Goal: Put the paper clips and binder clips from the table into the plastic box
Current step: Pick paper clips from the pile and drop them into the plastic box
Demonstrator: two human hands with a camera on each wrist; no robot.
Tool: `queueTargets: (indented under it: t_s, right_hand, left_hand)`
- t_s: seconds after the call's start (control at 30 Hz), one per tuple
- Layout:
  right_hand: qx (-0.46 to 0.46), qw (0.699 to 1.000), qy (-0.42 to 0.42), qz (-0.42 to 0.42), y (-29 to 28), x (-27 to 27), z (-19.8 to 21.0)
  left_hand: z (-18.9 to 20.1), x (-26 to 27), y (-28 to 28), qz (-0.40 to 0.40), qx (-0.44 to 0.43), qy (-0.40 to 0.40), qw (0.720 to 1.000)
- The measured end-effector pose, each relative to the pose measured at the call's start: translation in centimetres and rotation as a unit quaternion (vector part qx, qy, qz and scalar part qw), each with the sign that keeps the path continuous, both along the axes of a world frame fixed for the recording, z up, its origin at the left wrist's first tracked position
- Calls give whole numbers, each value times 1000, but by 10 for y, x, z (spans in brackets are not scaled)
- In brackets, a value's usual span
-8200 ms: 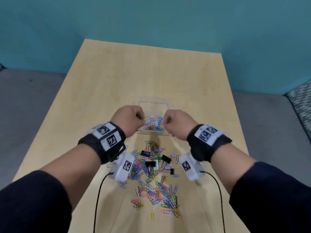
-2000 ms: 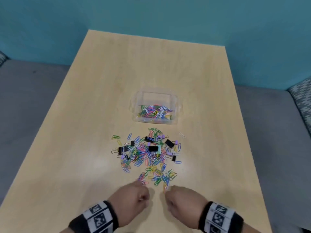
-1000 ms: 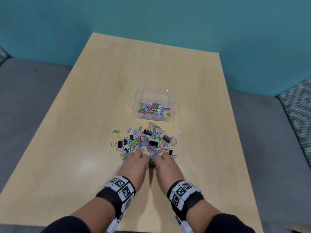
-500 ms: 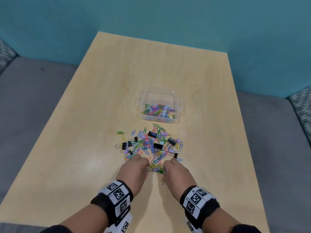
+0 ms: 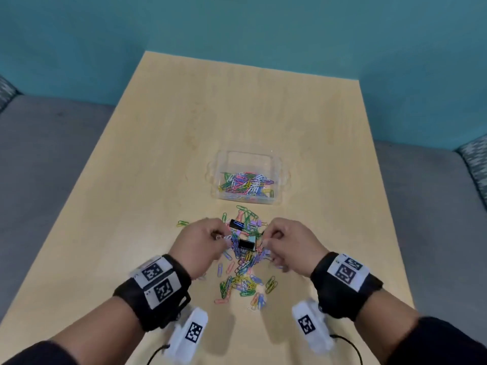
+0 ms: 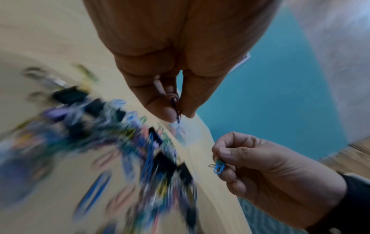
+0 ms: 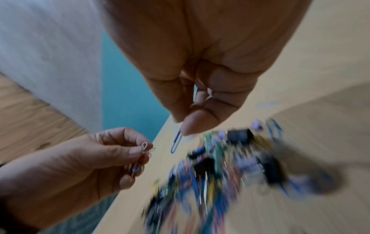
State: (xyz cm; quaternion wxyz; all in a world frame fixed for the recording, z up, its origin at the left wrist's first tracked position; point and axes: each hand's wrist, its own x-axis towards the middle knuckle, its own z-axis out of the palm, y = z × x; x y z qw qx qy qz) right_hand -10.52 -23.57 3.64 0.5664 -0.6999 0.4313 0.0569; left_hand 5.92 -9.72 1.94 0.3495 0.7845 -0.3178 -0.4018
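A pile of coloured paper clips point(image 5: 243, 270) with black binder clips point(image 5: 246, 244) lies on the wooden table point(image 5: 184, 122), just in front of a clear plastic box point(image 5: 278, 177). The box holds several paper clips. My left hand point(image 5: 218, 236) hovers over the pile's left side and pinches a few paper clips point(image 6: 176, 109) between thumb and fingers. My right hand point(image 5: 266, 240) is over the pile's right side and pinches a blue paper clip point(image 6: 219, 165), which also dangles from its fingertips as the blue paper clip point(image 7: 177, 142). The pile is blurred in both wrist views.
One green paper clip point(image 5: 182, 223) lies apart at the pile's left. Bare tabletop stretches beyond the box to the teal wall point(image 5: 237, 27). Grey floor point(image 5: 47, 143) lies on both sides of the table.
Both hands have left the near edge of the pile and risen over its middle, each now pinching clips. They are closer to the box than half a second ago.
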Motion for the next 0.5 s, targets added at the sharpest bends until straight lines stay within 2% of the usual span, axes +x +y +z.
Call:
queueTargets:
  t_s: [0.17,0.3,0.4,0.5]
  right_hand:
    - [-115,991,-40,-55,-65,54,12]
    - [-88,988,-86,-93,-80,86,23]
    - [-94,988,-78,-97,-84,78,16]
    - [-234,972,4,-8,-88,38,-3]
  left_hand:
    - [24,39,-75,27,-49,-83,995]
    - [27,50,-114,11,-69,-86,994]
    - [21,57,-107,-12,-45,-115,992]
    - [12,60,-67,-3,-43,-155,987]
